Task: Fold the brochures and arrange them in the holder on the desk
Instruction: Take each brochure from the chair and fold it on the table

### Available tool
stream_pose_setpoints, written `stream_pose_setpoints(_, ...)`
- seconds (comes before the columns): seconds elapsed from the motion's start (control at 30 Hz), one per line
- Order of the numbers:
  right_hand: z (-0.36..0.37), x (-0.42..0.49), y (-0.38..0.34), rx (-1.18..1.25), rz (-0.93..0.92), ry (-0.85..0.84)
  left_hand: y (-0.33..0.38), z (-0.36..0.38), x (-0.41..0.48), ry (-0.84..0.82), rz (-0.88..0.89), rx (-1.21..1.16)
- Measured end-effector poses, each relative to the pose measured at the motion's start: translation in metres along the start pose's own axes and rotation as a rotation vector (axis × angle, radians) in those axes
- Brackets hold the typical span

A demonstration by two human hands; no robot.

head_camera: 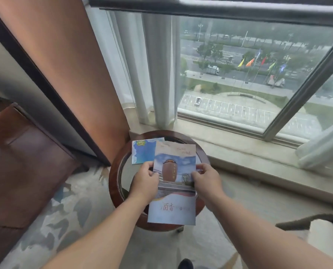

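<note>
A tall brochure (174,158) with a brown jar picture and red characters is held flat above a small round wooden table (114,171). My left hand (144,183) pinches its left edge near the middle. My right hand (206,181) grips its right edge at the same height. A second brochure (143,152), blue with a cloud pattern, lies on the table's glass top behind, partly covered by the held one. No holder shows in view.
An orange curtain (68,70) and sheer white curtains (157,70) hang behind the table. A stone window sill (249,152) runs to the right. A dark wooden cabinet (21,162) stands at left. Patterned carpet (68,220) covers the floor.
</note>
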State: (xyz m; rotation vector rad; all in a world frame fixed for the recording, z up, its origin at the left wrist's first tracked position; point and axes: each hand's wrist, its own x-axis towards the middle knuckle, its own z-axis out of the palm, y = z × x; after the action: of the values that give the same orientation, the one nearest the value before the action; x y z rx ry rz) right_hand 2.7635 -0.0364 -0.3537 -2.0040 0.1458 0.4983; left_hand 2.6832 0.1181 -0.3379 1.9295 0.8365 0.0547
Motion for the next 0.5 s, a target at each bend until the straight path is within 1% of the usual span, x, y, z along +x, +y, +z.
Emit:
stream_pose_setpoints(0.23, 0.033, 0.053, 0.031, -0.24, -0.012, -0.006, -0.042, 0.026, 0.061, -0.033, -0.04, 0.201)
stream_pose_setpoints(0.33, 0.052, 0.064, 0.053, -0.302, 0.04, -0.008, -0.068, 0.038, 0.079, -0.068, -0.054, 0.311)
stream_pose_setpoints(0.5, 0.083, 0.069, 0.094, -0.304, 0.167, -0.021, -0.116, 0.057, 0.094, -0.171, -0.074, 0.439)
